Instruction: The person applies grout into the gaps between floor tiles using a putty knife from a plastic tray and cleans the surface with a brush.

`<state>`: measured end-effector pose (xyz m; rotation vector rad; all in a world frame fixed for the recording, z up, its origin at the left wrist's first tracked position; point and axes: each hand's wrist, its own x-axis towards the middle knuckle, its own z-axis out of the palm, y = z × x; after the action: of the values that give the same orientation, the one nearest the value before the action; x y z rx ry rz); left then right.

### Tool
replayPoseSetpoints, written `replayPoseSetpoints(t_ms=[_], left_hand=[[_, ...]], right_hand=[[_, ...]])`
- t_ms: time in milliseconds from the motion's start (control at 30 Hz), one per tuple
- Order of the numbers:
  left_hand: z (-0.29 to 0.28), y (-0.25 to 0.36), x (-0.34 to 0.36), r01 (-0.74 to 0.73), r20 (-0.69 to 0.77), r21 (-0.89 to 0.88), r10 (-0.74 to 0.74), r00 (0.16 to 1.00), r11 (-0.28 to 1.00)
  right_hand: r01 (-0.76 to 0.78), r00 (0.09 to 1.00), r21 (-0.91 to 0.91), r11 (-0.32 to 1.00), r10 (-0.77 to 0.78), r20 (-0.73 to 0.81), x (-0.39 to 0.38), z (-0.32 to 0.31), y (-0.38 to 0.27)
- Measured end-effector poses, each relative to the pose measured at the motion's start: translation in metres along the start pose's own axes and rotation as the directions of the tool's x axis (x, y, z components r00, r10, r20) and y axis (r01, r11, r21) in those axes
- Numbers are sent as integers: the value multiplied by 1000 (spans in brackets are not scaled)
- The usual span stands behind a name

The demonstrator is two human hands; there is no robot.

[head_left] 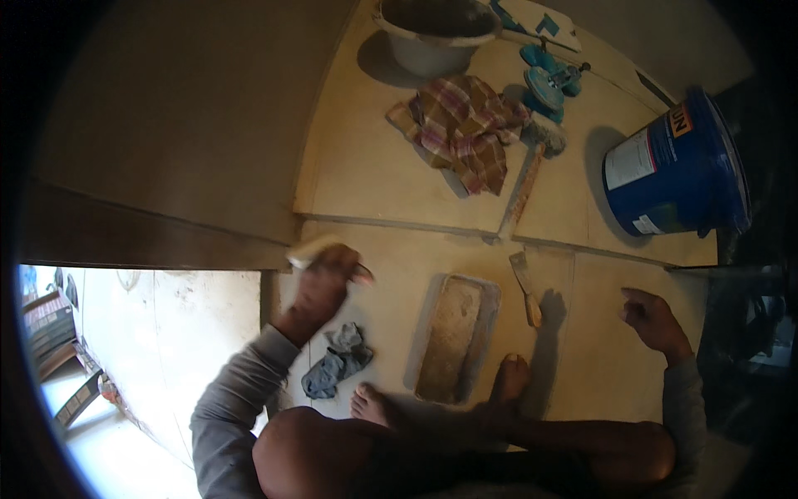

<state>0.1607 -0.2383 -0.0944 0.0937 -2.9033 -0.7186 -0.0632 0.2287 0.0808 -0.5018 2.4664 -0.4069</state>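
Note:
My left hand (pixel 324 287) is closed round a pale, flat-looking object (pixel 314 249) beside the brown panel's lower corner. Motion blur and my fingers hide what kind of thing it is. A crumpled grey rag (pixel 338 362) lies on the floor tiles below that hand. Over at the right, my right hand (pixel 657 320) hovers with its fingers loosely apart and nothing in them. Nearest to it is a scraper (pixel 526 291) with a wooden handle, lying on the tiles. Between my feet and the tile step rests a rectangular trough (pixel 453 333), coated inside with greyish residue.
A plaid cloth (pixel 465 125) lies on the raised tiles, beside a long-handled hammer or mallet (pixel 532 170). Behind are a teal suction lifter (pixel 549 83) and a grey basin (pixel 436 46). A blue bucket (pixel 677 170) stands right. At left, a brown panel (pixel 166 133) borders a bright opening.

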Motion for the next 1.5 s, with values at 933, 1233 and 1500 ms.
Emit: replayPoseSetpoints(t_ms=[933,1233,1500], left_hand=[[-10,4,-51,454,-352,-93,-455,818,886],[-41,12,-49,265,-433,-135,-297,851,955],[-29,-22,-72,483,-297,-151,-506,810,862]], right_hand=[[192,981,-165,967,-187,45,30,4,-9],[185,981,-63,981,-181,67,15,3,-10],[173,985,-39,984,-173,-2,18,-1,-13]])
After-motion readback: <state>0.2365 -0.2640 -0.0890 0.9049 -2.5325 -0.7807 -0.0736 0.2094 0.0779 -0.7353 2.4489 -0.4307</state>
